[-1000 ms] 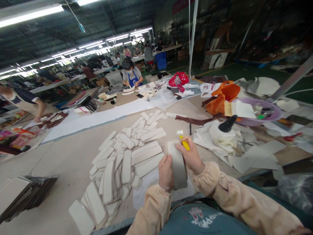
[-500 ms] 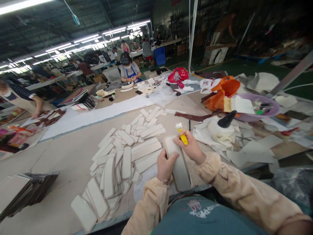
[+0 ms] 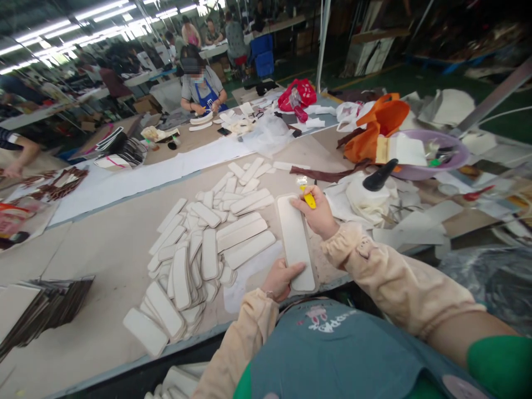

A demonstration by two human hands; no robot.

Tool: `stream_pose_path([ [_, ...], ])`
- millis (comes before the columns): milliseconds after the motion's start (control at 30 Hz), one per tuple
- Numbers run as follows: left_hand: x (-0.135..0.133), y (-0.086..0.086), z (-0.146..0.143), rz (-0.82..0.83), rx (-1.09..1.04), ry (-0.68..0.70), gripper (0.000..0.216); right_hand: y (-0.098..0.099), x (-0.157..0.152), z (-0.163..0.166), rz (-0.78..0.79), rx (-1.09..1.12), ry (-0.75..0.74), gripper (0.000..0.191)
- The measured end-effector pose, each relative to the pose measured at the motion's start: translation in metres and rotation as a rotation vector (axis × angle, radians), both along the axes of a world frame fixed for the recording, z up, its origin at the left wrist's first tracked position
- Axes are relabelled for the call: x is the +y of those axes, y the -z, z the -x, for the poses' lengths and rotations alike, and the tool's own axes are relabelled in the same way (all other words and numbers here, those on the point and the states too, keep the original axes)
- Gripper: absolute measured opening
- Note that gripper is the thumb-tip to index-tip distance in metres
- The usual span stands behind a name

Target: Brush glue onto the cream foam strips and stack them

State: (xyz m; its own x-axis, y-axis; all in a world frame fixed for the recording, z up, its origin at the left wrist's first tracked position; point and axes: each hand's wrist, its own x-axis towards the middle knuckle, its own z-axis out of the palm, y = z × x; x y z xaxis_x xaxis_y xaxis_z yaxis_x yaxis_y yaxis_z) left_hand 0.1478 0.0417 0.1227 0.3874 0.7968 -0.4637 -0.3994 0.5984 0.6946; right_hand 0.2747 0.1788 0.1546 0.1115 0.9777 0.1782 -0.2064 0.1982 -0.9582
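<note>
A long white rounded panel [image 3: 295, 238] lies flat on the table [image 3: 103, 255] in front of me. My left hand [image 3: 281, 278] presses on its near end, thumb and fingers closed over the edge. My right hand [image 3: 318, 213] rests at the panel's far right corner, closed around a small yellow-handled tool [image 3: 308, 197]. Both forearms wear beige sleeve covers.
A spread of several similar white panels [image 3: 208, 244] lies left of my hands. Right of them sit white cloth and a black-capped bottle [image 3: 377, 176], an orange bag [image 3: 376, 133] and a purple basin [image 3: 436, 158]. Dark stacked boards [image 3: 37, 313] sit far left. Other people work at tables beyond.
The panel, tilted up in my hands a second ago, now lies flat on the table. My left hand slid to its near end; my view dipped downward.
</note>
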Motion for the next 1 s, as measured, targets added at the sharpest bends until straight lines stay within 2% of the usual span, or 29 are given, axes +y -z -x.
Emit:
stream_pose_path([
  [133,-0.010,0.003,0.006,0.015,0.043,0.064,0.048,0.015,0.012,-0.011,0.001,0.007,0.083,0.038],
  [233,-0.014,0.006,0.008,0.056,0.096,0.033,0.046,0.024,0.017,-0.018,0.032,0.011,0.112,0.038],
  [333,-0.020,0.013,0.018,0.078,0.154,-0.080,0.047,0.034,0.013,-0.027,0.029,-0.040,0.100,0.039],
  [433,-0.030,0.028,0.040,0.085,0.263,-0.241,0.043,0.053,-0.001,-0.039,0.018,-0.212,0.061,0.038],
  [567,-0.042,0.055,0.080,0.153,0.399,-0.471,0.040,0.097,-0.032,-0.047,0.055,-0.470,-0.044,0.034],
  [633,-0.045,0.069,0.095,0.184,0.510,-0.535,0.043,0.121,-0.049,-0.045,0.100,-0.533,-0.101,0.033],
  [767,-0.048,0.097,0.111,0.164,0.773,-0.525,0.045,0.151,-0.072,-0.033,0.145,-0.651,-0.119,0.031],
  [867,-0.051,0.112,0.115,0.166,0.853,-0.507,0.040,0.158,-0.078,-0.026,0.144,-0.770,-0.105,0.029],
  [1000,-0.058,0.118,0.116,0.163,0.951,-0.485,0.035,0.164,-0.081,-0.023,0.145,-0.927,-0.128,0.024],
])
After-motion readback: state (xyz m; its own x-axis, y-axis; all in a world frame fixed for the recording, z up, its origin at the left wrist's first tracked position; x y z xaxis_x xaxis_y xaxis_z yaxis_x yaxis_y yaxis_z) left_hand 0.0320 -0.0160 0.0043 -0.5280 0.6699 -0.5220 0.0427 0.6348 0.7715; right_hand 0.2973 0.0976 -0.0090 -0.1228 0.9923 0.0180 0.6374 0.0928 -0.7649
